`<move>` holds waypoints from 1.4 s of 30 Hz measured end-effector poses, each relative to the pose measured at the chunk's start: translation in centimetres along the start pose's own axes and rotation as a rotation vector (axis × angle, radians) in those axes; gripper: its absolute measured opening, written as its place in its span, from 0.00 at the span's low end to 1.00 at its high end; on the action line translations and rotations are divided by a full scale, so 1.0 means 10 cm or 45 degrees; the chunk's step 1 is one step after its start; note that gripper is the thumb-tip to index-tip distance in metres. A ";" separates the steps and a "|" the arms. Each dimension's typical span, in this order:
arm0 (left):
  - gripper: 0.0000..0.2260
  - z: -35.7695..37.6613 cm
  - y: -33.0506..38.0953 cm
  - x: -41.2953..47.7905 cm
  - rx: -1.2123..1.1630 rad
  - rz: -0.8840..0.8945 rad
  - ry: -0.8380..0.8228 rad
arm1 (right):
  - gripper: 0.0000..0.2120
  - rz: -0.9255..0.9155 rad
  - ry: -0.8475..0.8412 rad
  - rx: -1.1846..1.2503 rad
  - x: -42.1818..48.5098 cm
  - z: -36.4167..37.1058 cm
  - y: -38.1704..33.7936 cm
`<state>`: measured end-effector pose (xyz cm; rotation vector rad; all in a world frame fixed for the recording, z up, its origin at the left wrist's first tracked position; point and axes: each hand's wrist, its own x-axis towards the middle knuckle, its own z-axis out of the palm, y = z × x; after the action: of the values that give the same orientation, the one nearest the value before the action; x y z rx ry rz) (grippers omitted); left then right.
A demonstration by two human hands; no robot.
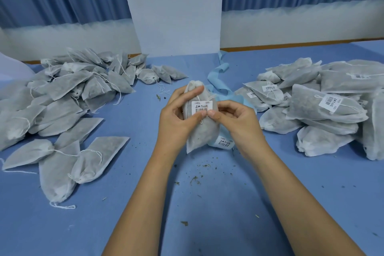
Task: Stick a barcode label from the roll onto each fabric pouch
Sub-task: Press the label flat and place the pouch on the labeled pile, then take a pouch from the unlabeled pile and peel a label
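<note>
I hold a grey fabric pouch (202, 133) upright above the middle of the blue table. A white barcode label (202, 107) lies on its front near the top. My left hand (178, 114) grips the pouch from the left, fingers at its tied neck and thumb at the label's lower edge. My right hand (234, 120) holds the pouch's right side, its thumb pressing the label's lower right corner. Below the pouch lies the label roll (225, 143), with a blue backing strip (218, 75) trailing toward the back.
A heap of pouches without labels (62, 93) covers the table's left side. A stack of labelled pouches (324, 106) sits on the right. Dried herb crumbs (199, 176) are scattered on the blue tabletop (187, 214) in front of me. A white pillar (174, 6) stands behind.
</note>
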<state>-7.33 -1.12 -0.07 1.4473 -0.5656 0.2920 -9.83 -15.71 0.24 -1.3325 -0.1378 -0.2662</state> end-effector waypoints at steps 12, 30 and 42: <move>0.15 0.62 0.37 0.35 -0.067 0.042 0.203 | 0.10 -0.039 -0.006 -0.122 -0.12 -0.41 -0.43; 0.30 1.58 0.44 0.25 0.238 -0.368 -0.452 | 0.08 0.137 0.773 0.573 -0.01 -1.35 -0.89; 0.10 1.03 0.32 -0.02 0.359 -0.156 -0.200 | 0.14 0.110 0.246 0.050 -0.19 -0.34 -0.40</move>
<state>-11.09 -10.79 2.77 1.7821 -0.5758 0.1656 -12.93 -19.61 2.68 -1.2631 0.0763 -0.3157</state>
